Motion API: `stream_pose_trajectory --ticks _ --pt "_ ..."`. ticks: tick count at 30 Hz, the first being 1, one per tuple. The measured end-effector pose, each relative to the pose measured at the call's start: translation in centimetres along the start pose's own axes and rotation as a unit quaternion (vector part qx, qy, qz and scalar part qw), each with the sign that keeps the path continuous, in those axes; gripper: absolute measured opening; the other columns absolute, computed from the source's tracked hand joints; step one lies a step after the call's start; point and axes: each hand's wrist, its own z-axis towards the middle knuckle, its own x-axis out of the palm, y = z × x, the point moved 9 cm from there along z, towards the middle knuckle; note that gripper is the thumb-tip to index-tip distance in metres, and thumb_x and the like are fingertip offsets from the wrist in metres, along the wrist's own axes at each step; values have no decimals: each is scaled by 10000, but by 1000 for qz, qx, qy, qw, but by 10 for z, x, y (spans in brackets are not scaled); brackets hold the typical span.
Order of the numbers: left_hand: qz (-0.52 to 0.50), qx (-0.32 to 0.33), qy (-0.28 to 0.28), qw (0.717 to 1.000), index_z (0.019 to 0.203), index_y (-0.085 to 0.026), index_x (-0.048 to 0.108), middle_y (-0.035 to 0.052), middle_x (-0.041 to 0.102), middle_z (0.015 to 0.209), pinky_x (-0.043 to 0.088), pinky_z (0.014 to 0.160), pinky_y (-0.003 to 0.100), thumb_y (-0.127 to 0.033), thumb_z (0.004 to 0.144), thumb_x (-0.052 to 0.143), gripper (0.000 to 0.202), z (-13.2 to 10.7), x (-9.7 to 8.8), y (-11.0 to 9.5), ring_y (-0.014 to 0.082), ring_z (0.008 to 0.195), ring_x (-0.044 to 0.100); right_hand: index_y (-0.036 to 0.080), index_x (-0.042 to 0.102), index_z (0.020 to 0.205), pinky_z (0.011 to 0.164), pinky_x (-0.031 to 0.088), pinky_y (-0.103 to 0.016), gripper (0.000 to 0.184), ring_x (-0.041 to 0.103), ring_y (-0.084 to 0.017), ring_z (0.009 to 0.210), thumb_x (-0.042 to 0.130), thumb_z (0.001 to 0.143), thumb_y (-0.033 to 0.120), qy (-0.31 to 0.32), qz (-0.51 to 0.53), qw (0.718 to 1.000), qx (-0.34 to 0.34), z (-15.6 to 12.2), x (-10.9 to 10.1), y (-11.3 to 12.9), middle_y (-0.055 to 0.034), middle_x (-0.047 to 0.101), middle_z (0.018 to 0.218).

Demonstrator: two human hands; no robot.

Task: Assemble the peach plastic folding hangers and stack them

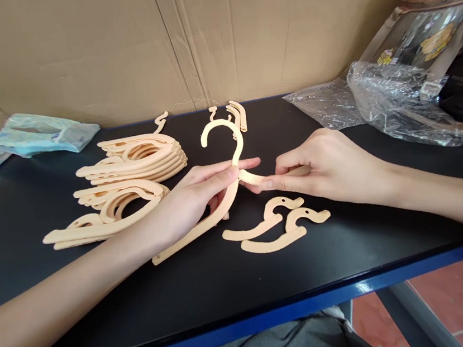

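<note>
Between my two hands is a cream plastic folding hanger, its hook pointing up and away from me. My left hand pinches it at the joint below the hook, and one long arm slants down toward the lower left. My right hand grips the short arm on the right side, its far end hidden in the fingers. Just below, two loose hanger pieces with curved hooks lie partly overlapping on the black table. Left of my left hand, folded hangers lie in two stacks.
More small cream parts lie at the table's back edge. A blue-white tissue packet is at the back left. Clear plastic wrap and a large drink bottle stand at the right. A cardboard wall rises behind the table.
</note>
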Motion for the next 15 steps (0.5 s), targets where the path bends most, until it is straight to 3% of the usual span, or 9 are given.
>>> stream_pose_trajectory --ticks 3,6,8,10,12,15 --pt "22 -16 21 999 1014 -151 732 -12 555 569 349 517 209 -482 963 426 454 1 4 1 118 566 480 192 581 554 479 216 -279 611 259 -75 432 462 892 687 20 11 1000 -3 3 0 -2 66 342 425" --pt "73 -16 10 997 839 -163 703 7 635 721 389 537 211 -499 955 428 450 0 3 0 111 597 517 200 598 669 496 243 -261 485 309 -74 455 536 883 631 34 42 999 -4 8 -1 -8 80 401 465" --pt "111 -24 0 994 892 -178 690 3 656 780 418 542 210 -508 937 455 408 -3 1 0 113 607 546 199 574 685 513 260 -254 444 336 -75 476 571 876 600 44 56 997 -15 12 -2 -15 84 419 486" --pt "182 -32 -22 982 1093 -219 673 -5 673 799 428 522 224 -525 926 472 402 -8 -3 -1 130 596 569 195 573 676 526 270 -256 452 353 -80 495 560 886 594 50 58 997 -29 15 -4 -23 77 434 510" --pt "312 -16 -54 948 1269 -264 610 3 693 830 444 528 259 -523 939 449 449 -14 -9 -8 173 634 614 190 569 660 537 280 -260 478 367 -87 515 540 894 606 58 52 996 -47 19 -3 -32 66 443 543" --pt "521 51 -77 849 1284 -237 619 63 712 977 504 617 352 -433 966 384 442 -26 -5 -26 277 835 672 184 576 683 565 310 -260 475 425 -100 576 539 895 608 59 54 996 -51 23 -1 -45 42 516 639"
